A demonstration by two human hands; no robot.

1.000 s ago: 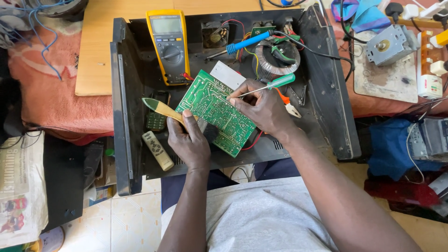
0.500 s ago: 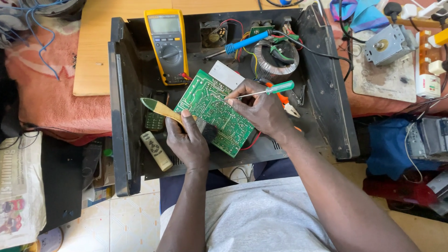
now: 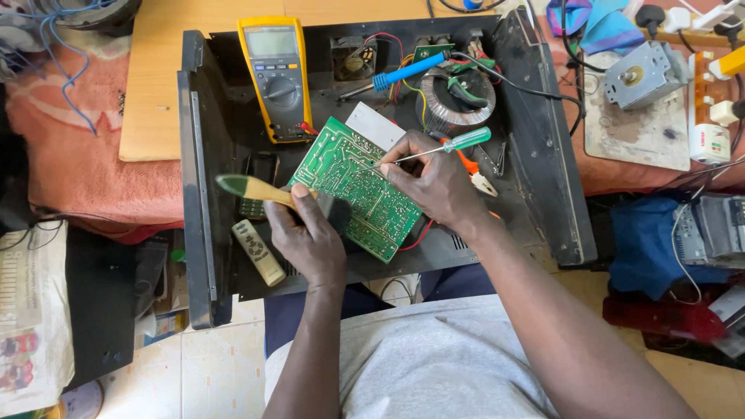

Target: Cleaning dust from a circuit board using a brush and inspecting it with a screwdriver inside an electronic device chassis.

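A green circuit board (image 3: 353,186) lies tilted, solder side up, inside an opened black metal chassis (image 3: 543,155) that rests on the surface and over the person's lap. The left hand (image 3: 306,237) sits at the board's lower left edge, its grip wrapped around a paintbrush (image 3: 256,188) with a wooden handle tipped green; the handle points left and away from the board while the dark bristle end lies just under the thumb, touching the board's edge. The right hand (image 3: 434,182) rests on the board's right edge, its grip pinched narrowly on the shaft of a green-handled screwdriver (image 3: 442,147), whose thin tip meets the solder side near the board's middle and whose handle angles up to the right. Behind the board, a pale rectangular plate (image 3: 375,124) peeks out at its top corner. A yellow multimeter (image 3: 275,77) leans against the chassis floor just left of the board's upper end, and a blue-handled soldering iron (image 3: 403,72) lies across the back beside a ring-shaped transformer (image 3: 458,97) with tangled wires. A cream remote control (image 3: 258,252) lies below the left hand, near the chassis's left wall. Orange-handled pliers (image 3: 475,172) sit just right of the right hand. Nothing covers the board between the two hands.
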